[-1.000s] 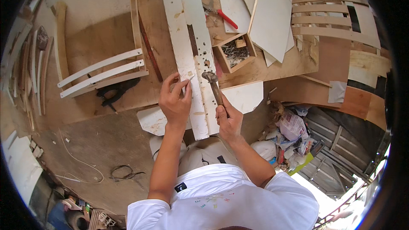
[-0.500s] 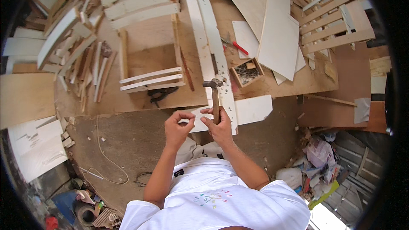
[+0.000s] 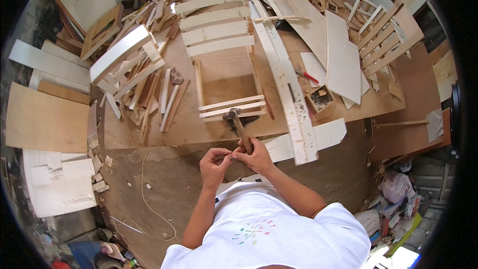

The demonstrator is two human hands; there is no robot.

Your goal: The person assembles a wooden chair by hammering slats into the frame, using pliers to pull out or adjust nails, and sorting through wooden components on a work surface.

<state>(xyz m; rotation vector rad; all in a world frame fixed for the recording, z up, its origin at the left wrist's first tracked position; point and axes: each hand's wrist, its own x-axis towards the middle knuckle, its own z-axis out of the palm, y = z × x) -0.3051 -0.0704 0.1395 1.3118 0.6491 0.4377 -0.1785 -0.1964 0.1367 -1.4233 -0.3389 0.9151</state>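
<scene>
My right hand (image 3: 257, 156) grips the wooden handle of a hammer (image 3: 238, 127), whose metal head points up toward the wooden frame (image 3: 226, 77). My left hand (image 3: 215, 163) is close beside it, fingertips pinched together and touching the right hand's fingertips; something small seems held between them, too small to tell. Both hands hover in front of my chest, near the front edge of the plywood worktable (image 3: 184, 129). A long white slat with holes (image 3: 289, 99) lies just to the right of the hands.
A pile of wooden strips (image 3: 144, 84) lies on the table's left. A small box of nails (image 3: 320, 98) and a red-handled tool (image 3: 308, 76) sit right. White panels (image 3: 343, 60), slatted frames (image 3: 386, 35) and boards (image 3: 45, 119) surround the table. A cord (image 3: 149, 204) trails on the floor.
My hands drew back from the white slat toward my chest and came together. The hammer came along in my right hand. The view shifted, showing more of the table's left.
</scene>
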